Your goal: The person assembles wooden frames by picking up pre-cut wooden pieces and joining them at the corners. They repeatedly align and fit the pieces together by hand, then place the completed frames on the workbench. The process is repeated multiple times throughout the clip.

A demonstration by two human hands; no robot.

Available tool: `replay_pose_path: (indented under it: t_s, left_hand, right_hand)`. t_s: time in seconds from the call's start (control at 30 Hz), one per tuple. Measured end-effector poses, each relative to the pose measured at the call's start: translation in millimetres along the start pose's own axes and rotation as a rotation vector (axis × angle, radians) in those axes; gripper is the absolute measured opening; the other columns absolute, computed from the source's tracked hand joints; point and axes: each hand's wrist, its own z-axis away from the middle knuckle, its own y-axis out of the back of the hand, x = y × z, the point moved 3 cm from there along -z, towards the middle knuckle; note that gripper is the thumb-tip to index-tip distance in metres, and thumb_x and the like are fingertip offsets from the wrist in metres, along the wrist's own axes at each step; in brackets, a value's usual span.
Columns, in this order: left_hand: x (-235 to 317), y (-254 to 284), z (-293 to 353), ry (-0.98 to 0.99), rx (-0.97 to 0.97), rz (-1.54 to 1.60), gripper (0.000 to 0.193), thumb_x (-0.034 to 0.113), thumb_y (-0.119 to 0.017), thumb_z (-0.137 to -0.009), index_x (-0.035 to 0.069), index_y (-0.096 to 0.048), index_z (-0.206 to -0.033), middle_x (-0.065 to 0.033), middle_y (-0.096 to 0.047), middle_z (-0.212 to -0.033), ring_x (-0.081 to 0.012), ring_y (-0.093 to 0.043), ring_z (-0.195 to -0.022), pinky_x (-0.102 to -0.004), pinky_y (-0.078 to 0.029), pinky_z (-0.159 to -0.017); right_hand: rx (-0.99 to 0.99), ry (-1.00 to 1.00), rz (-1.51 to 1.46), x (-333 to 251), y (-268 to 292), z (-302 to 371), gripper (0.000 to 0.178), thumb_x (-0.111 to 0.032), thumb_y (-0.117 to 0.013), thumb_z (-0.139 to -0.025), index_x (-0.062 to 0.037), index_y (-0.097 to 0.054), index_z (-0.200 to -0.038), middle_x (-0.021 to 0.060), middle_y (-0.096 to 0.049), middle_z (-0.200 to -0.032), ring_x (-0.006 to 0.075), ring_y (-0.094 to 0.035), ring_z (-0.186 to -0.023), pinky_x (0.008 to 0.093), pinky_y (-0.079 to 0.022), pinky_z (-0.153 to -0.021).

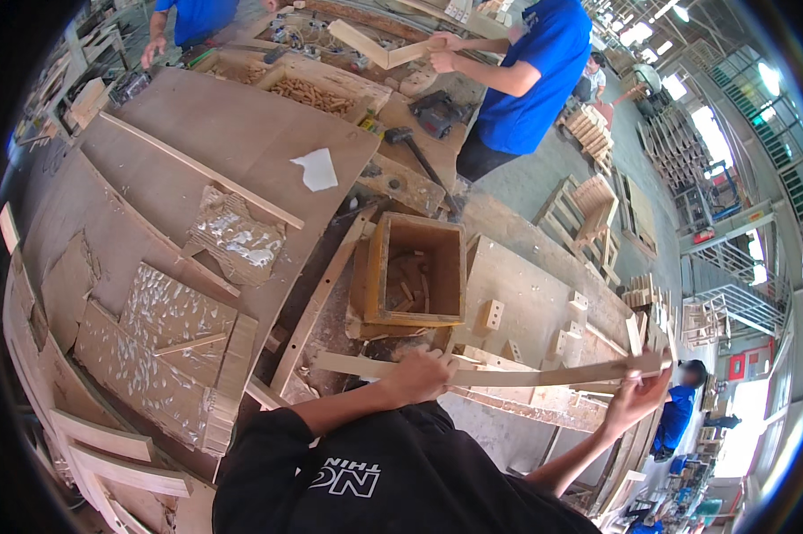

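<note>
A long, narrow wooden strip (526,377) lies across in front of my body, over the near edge of the bench. My left hand (417,376) is closed around it, with a pale end sticking out to the left. At the strip's far right, my right hand (637,398) grips the other end, where one or more upright wooden pieces (634,335) meet or pass behind it; whether they are joined I cannot tell. Just beyond my left hand stands a square wooden box (377,267) with small wooden pieces inside. Several drilled wooden blocks (492,314) sit on the board right of the box.
Glue-smeared cardboard (166,325) and loose strips lie on the brown panel (241,125) at left. A black mallet (424,165) rests beyond the box, near a tray of dowels (308,93). A co-worker in blue (535,89) holds an angled wooden piece (379,49) across the bench.
</note>
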Motion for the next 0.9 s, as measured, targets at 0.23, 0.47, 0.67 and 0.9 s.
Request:
replay_pose_path:
  t_s: [0.23, 0.47, 0.67, 0.9]
  left_hand:
    - [19, -115, -42, -0.099, 0.078, 0.033, 0.044, 0.033, -0.075, -0.075, 0.005, -0.06, -0.105, -0.0096, -0.062, -0.098, -0.0272, -0.058, -0.099, -0.0409, -0.045, -0.084]
    - [45, -165, -94, -0.179, -0.074, -0.016, 0.034, 0.024, -0.07, -0.075, 0.003, -0.06, -0.1, -0.0115, -0.058, -0.103, -0.028, -0.054, -0.105, -0.0422, -0.043, -0.089]
    - [45, -206, -119, -0.151, 0.129, -0.034, 0.05, 0.031, -0.074, -0.077, 0.011, -0.058, -0.12, -0.014, -0.042, -0.139, -0.0322, -0.041, -0.126, -0.0527, -0.029, -0.109]
    - [80, -234, -150, -0.232, 0.034, -0.214, 0.052, 0.033, -0.075, -0.078, 0.016, -0.057, -0.123, -0.0127, -0.04, -0.142, -0.0304, -0.034, -0.136, -0.0599, -0.012, -0.117]
  right_hand:
    - [-0.129, -0.444, 0.512, 64, 59, 63, 0.072, -0.046, -0.08, -0.076, 0.0039, -0.059, -0.123, 0.0126, -0.07, -0.082, 0.0167, -0.069, -0.076, 0.0309, -0.055, -0.068]
    - [-0.027, -0.64, 0.519, 142, 102, 93, 0.071, -0.051, -0.083, -0.068, 0.0057, -0.067, -0.108, 0.0213, -0.067, -0.096, 0.0286, -0.067, -0.083, 0.0431, -0.058, -0.077]
    - [-0.073, -0.488, 0.707, 210, 108, 94, 0.07, -0.046, -0.088, -0.062, 0.0002, -0.068, -0.111, 0.0128, -0.065, -0.095, 0.027, -0.062, -0.087, 0.0402, -0.051, -0.079]
    - [0.061, -0.466, 0.7, 242, 131, 82, 0.077, -0.045, -0.084, -0.07, -0.0017, -0.056, -0.127, 0.0143, -0.061, -0.112, 0.0279, -0.056, -0.106, 0.0437, -0.047, -0.088]
